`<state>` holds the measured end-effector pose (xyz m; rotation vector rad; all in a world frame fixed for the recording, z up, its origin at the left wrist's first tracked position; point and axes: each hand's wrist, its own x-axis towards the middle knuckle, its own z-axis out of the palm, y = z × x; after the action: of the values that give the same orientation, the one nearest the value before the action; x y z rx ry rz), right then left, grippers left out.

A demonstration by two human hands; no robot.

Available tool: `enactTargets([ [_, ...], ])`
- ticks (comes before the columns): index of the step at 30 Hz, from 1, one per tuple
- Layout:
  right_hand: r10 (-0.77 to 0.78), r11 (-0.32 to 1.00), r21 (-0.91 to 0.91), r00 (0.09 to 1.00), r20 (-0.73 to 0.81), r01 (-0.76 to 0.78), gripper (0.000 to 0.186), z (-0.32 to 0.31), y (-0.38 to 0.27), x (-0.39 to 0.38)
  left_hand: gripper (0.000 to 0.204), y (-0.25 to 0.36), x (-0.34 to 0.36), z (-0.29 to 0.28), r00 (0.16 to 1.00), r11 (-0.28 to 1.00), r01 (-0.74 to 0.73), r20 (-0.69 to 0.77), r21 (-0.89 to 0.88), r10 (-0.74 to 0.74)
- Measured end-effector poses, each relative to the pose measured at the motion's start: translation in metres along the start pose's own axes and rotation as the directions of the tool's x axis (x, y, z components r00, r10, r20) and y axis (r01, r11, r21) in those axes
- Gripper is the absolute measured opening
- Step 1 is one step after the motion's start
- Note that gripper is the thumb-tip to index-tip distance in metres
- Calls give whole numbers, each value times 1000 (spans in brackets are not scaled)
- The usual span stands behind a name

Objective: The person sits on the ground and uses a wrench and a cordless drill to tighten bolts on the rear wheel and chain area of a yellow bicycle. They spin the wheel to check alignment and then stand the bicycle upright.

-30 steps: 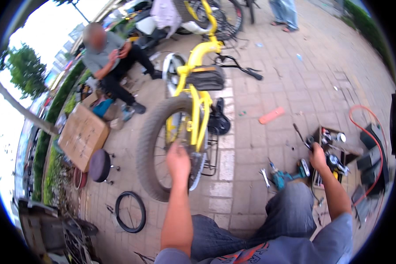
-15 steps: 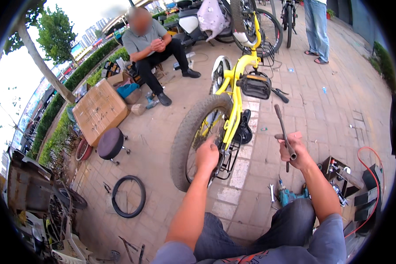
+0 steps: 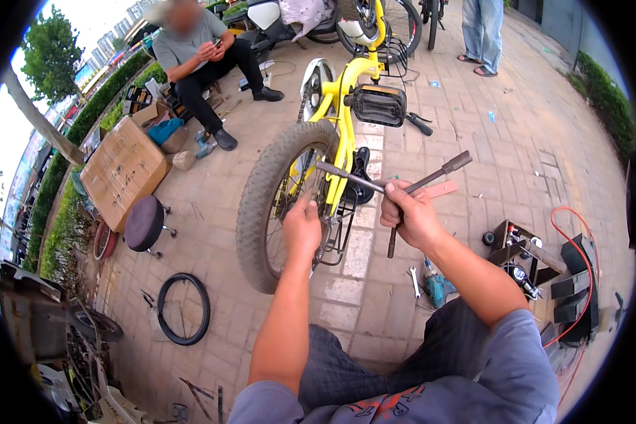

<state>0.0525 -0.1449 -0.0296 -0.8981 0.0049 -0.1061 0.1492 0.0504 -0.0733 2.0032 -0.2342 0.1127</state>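
A yellow bicycle [image 3: 348,134] rests upside down before me, its black saddle [image 3: 360,166] low beside the frame. My left hand [image 3: 302,230] is at the hub of the fat-tyred wheel [image 3: 251,212], fingers curled in. Whatever they pinch there is hidden by the hand. Closed around the middle of a three-armed socket wrench [image 3: 438,174] is my right hand [image 3: 411,215]. One wrench arm points left toward the frame near the hub, with its end close to the yellow tubes. Another points up and right, and the third downward.
A pink strip [image 3: 442,189] lies beyond my right hand. An open-end wrench [image 3: 415,281], a teal power drill [image 3: 438,286] and a toolbox [image 3: 519,247] sit to the right, near a red hose [image 3: 592,283]. At left are a loose tyre [image 3: 184,309], a stool [image 3: 145,222] and a seated person [image 3: 205,63].
My right hand has brought the socket wrench left toward the wheel and turned it. My left hand stays at the hub. The whole view has shifted.
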Motion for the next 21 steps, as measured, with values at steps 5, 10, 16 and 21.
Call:
enactTargets([
  [5,-311,458,-821,927,211,341,25,-23,24,-11,34,4,-1,-4,999,1000,22,32,6,-22],
  [10,-334,-1,-835,786,520,551,39,-34,29,-1,35,-4,1,-4,999,998,29,46,-54,-26],
  [16,-336,-73,-812,753,566,579,44,-45,38,7,36,5,0,-6,994,993,85,72,-76,-79],
  [21,-337,-99,-800,736,587,592,39,-46,37,9,36,5,2,-8,988,987,108,119,-120,-93],
])
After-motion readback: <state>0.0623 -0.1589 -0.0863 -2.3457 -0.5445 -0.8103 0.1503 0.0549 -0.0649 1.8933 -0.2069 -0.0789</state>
